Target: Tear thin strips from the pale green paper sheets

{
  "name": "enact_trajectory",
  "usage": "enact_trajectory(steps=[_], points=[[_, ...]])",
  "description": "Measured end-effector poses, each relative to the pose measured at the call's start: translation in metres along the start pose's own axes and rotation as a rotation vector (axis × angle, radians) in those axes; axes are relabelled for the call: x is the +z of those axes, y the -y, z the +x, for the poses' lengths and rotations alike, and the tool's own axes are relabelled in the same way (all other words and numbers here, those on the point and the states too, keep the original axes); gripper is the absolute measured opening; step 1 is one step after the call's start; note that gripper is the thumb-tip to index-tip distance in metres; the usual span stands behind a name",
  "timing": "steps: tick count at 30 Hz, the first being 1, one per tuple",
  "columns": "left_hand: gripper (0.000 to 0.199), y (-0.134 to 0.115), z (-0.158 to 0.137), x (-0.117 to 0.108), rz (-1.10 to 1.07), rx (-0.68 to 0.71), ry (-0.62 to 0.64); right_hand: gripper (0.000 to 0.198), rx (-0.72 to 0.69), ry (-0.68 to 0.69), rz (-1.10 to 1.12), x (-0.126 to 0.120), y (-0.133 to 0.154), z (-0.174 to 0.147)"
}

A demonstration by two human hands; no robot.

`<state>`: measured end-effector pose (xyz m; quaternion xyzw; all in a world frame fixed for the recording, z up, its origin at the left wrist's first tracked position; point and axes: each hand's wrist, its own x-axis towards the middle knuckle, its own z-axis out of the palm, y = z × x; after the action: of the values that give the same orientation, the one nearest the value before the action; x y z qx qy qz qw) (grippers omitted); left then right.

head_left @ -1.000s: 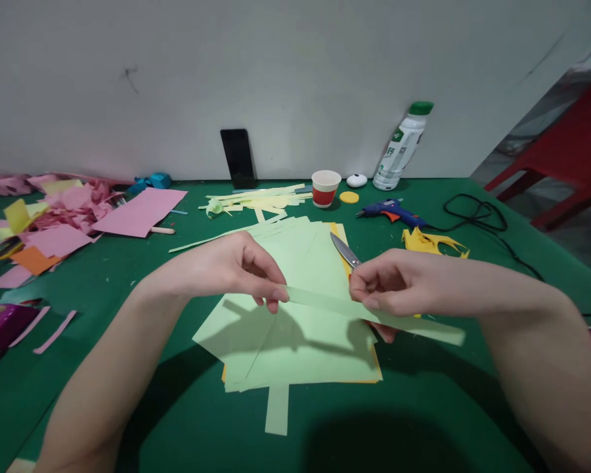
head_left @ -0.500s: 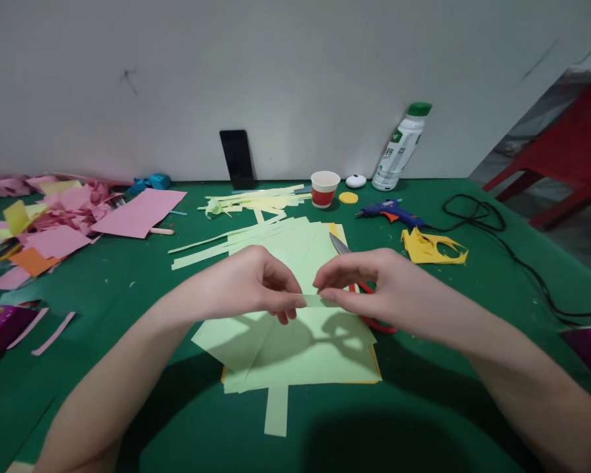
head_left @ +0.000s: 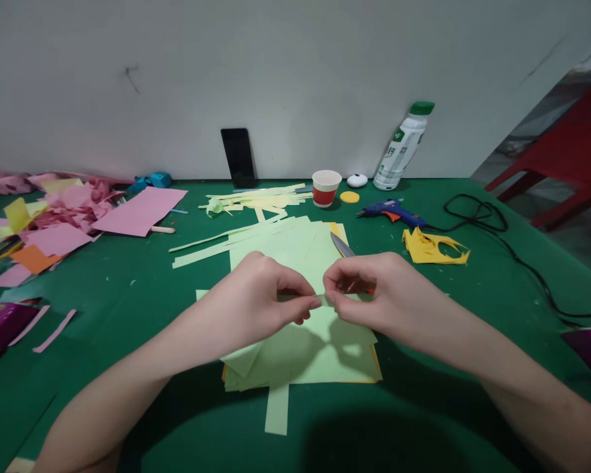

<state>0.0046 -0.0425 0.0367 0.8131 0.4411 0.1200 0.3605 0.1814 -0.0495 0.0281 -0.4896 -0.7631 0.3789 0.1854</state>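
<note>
A narrow light green paper strip [head_left: 324, 300] is stretched between my two hands, above a stack of light green paper sheets [head_left: 300, 358]. My left hand [head_left: 288, 295] pinches it between thumb and fingers. Close by on the other side, my right hand [head_left: 359, 289] has thumb and forefinger closed on it too. Most of the strip is hidden by the fingers. Scissors [head_left: 342, 245] lie on the stack behind my right hand, their blades showing and their red handles mostly covered. Another light green strip [head_left: 277, 410] sticks out below the stack.
Behind the stack lie loose cut paper strips [head_left: 261, 197], a phone [head_left: 239, 157] leaning on the wall and a paper cup [head_left: 326, 188]. To the right are a glue gun [head_left: 394, 213], its black cord, a leaning bottle [head_left: 404, 148] and a yellow paper offcut [head_left: 436, 246]. Pink paper scraps [head_left: 73, 217] pile up at left.
Both hands have shifted slightly right, and my left hand has moved nearer the right one. Less of the strip shows between them. A sheet at the left now lies more hidden under my left forearm.
</note>
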Motion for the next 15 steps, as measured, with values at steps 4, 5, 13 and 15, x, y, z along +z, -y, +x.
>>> enact_trajectory(steps=[4, 5, 13, 15], points=[[0.022, 0.002, -0.004, -0.01, -0.026, -0.085, 0.006, 0.01, 0.024, -0.007, -0.052, -0.011, -0.005, -0.001], [0.022, 0.002, -0.004, -0.012, -0.024, -0.094, 0.001, 0.01, 0.028, -0.01, -0.062, -0.014, -0.007, -0.001], [0.019, 0.012, -0.003, -0.028, -0.035, -0.1, -0.062, 0.008, 0.11, 0.026, -0.099, -0.038, -0.024, -0.004], [0.018, 0.017, -0.002, -0.032, -0.072, -0.083, -0.067, 0.01, 0.119, 0.02, -0.1, -0.043, -0.027, -0.006]])
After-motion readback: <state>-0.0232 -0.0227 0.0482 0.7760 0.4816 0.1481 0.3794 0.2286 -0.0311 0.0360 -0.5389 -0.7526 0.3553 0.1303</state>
